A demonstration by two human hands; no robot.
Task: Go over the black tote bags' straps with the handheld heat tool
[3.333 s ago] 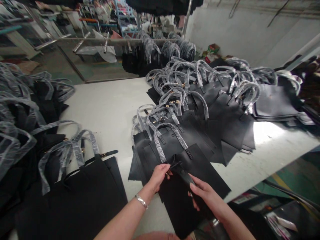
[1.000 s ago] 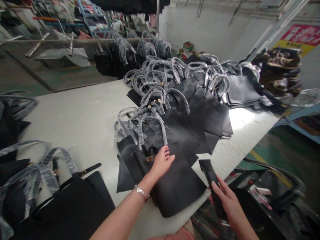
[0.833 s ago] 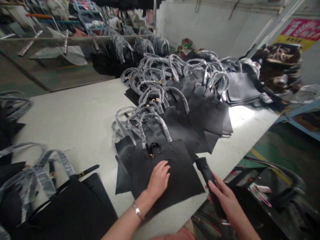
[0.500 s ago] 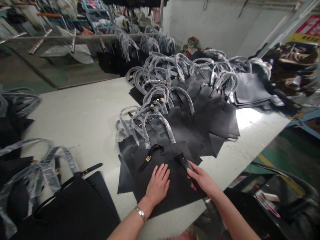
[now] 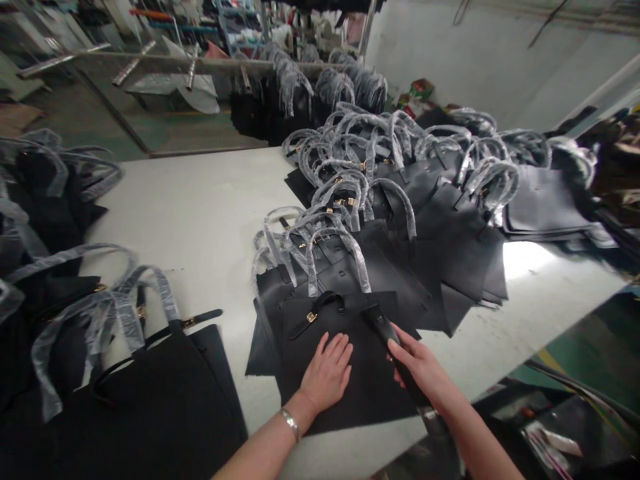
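In front of me a black bag panel [image 5: 367,400] lies on top of others, with a handle wrapped in clear plastic [image 5: 361,263] at its upper edge. A short black belt with a gold buckle [image 5: 312,317] is fixed near its top. My left hand [image 5: 330,373] rests flat on the panel, fingers stretched out, just below the buckle. My right hand [image 5: 413,357] is closed round a long black strap-like piece [image 5: 380,323], its tip lying over the panel's upper right. Something shiny shows at its lower end, below my wrist; its exact kind is unclear.
Several black panels with wrapped handles [image 5: 450,233] overlap across the pale table [image 5: 200,193]. More black bags [image 5: 170,407] lie at the left. A metal rail with hanging bags [image 5: 295,83] stands behind. A dark container with small items [image 5: 555,443] is at lower right.
The whole scene has shifted rightward in view as my head turned left. Both hands stay at about the same places on the panel, the right one still gripping the black piece.
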